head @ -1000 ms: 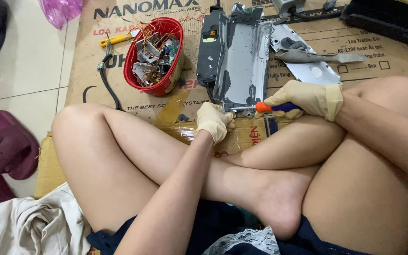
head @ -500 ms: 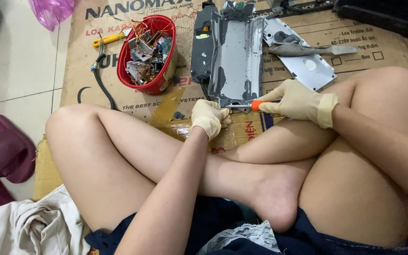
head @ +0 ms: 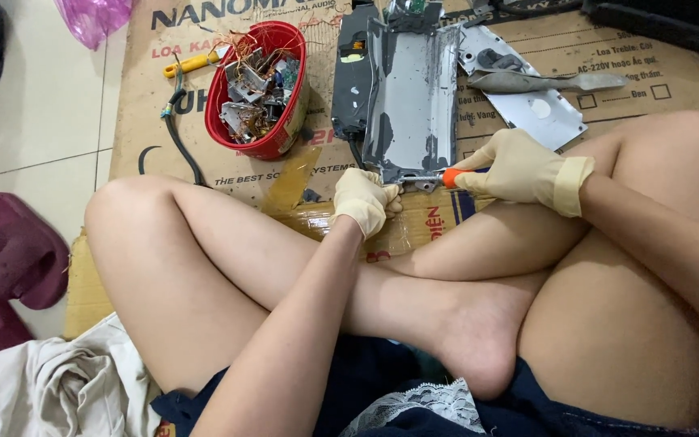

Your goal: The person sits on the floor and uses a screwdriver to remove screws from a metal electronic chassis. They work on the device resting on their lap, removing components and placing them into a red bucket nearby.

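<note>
Flattened brown cardboard sheet (head: 228, 174) on pale floor tiles carries the grey metal chassis (head: 411, 101). Left hand (head: 363, 201), fingers curled, steadies its near edge; right hand (head: 514, 166) grips an orange-handled screwdriver (head: 451, 176), tip probably on a screw. Keep the shaft square, pressing firmly.

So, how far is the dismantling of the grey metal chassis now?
Done: the red bowl already holds stripped boards and wires, and a loose metal plate lies aside. In hand: the right hand works an orange-handled screwdriver at the near edge of the chassis, steadied by the left hand. Left: the chassis frame, still whole.
</note>
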